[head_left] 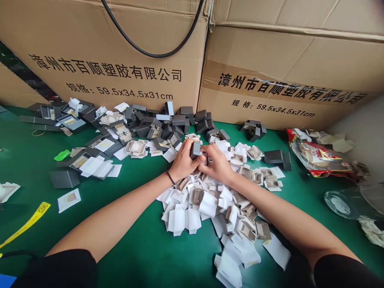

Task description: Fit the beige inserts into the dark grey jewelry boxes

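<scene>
My left hand [183,160] is wrapped round a small dark grey box [195,149], its thumb along the near side. Close against the box's right side, my right hand [217,163] has its fingers curled and pinched; whatever they grip is hidden behind the fingers. Both hands are over a heap of folded white and grey card inserts [207,203] on the green table. Just beyond them lies a pile of similar dark boxes [179,120], some open, with card pieces among them.
Large cardboard cartons [120,52] wall off the back, with a black cable [156,55] hanging in front. On the right are a red food packet [322,156] and a glass jar [340,204]. A yellow strip [28,224] and green scrap [62,155] lie left.
</scene>
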`<state>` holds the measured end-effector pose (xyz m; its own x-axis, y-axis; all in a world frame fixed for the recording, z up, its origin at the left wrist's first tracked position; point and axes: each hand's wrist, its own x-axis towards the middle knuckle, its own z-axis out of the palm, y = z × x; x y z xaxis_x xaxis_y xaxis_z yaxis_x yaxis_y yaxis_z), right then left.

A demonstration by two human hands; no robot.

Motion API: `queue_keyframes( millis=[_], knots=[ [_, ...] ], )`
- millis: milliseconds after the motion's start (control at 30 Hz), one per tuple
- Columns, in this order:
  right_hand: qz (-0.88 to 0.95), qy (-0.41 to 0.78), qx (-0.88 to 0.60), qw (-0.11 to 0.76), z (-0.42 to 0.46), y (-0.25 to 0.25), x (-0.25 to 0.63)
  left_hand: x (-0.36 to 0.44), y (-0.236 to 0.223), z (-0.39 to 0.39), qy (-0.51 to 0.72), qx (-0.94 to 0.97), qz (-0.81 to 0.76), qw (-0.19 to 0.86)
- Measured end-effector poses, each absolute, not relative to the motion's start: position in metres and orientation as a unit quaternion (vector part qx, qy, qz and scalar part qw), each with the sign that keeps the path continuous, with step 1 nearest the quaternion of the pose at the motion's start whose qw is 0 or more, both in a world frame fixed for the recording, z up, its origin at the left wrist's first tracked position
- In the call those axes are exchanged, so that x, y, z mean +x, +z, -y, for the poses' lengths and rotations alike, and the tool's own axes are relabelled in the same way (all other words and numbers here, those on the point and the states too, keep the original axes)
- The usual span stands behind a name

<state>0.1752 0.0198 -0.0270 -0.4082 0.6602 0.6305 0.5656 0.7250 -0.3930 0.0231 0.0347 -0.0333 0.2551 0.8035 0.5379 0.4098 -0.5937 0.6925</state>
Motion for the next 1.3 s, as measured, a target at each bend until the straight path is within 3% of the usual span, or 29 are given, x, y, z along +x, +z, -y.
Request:
queue_keyframes(
  millis=[367,767,1067,1300],
  knots=[
    [0.882,0.118,-0.310,0.334,-0.028,-0.013,0.183,0.022,-0.032,-0.035,0.468,0.749,-0.408,0.232],
    [0.908,0.047,-0.289,0.301,-0.032,-0.017,0.185,0.020,-0.037,-0.040,0.472,0.732,-0.421,0.254],
    [0.925,-0.104,-0.269,0.248,-0.023,-0.023,0.180,0.019,-0.037,-0.040,0.472,0.710,-0.453,0.259],
    [0.922,-0.067,-0.284,0.255,-0.025,-0.027,0.175,0.018,-0.037,-0.040,0.488,0.691,-0.463,0.265]
  ],
)
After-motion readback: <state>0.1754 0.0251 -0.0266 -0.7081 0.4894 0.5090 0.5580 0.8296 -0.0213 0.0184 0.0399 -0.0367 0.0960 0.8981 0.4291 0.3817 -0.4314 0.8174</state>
